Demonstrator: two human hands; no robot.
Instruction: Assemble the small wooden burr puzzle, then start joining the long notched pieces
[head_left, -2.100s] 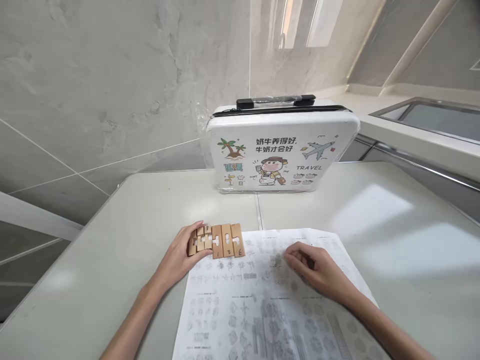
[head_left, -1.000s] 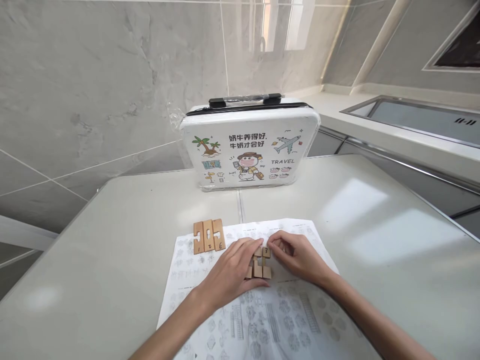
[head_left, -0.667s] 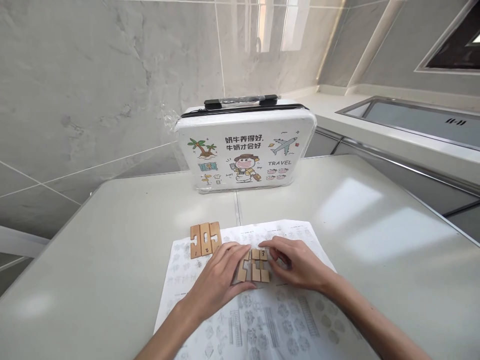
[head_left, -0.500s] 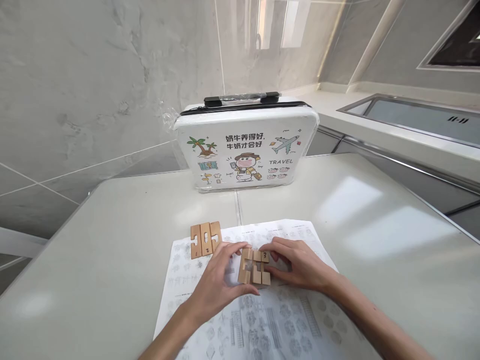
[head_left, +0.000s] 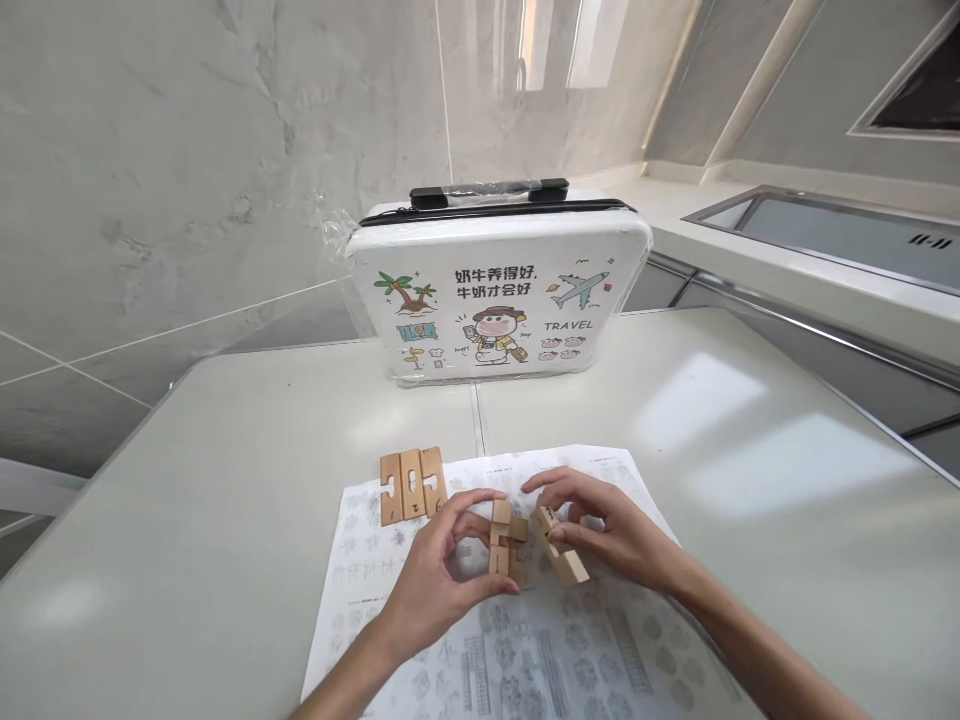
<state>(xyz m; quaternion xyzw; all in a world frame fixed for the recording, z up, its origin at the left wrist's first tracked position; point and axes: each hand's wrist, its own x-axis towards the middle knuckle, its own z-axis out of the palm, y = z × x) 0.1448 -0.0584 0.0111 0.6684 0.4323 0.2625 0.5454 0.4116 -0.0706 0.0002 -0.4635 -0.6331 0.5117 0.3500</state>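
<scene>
The left hand (head_left: 435, 575) pinches two notched wooden pieces (head_left: 506, 545) above the printed sheet (head_left: 525, 650); the right hand (head_left: 607, 530) grips a third piece (head_left: 562, 555). A zipped white case (head_left: 499, 295) stands behind, contents hidden.

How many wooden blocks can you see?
6, though hands may hide more: three side by side on the table, two in the left hand, one in the right hand.

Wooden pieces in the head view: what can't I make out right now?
- How the wooden pieces in the left hand interlock: its fingers cover part.
- The numbers on the piece in the right hand: too small.
- The diagrams on the instruction sheet: blurred, partly under both hands.
</scene>
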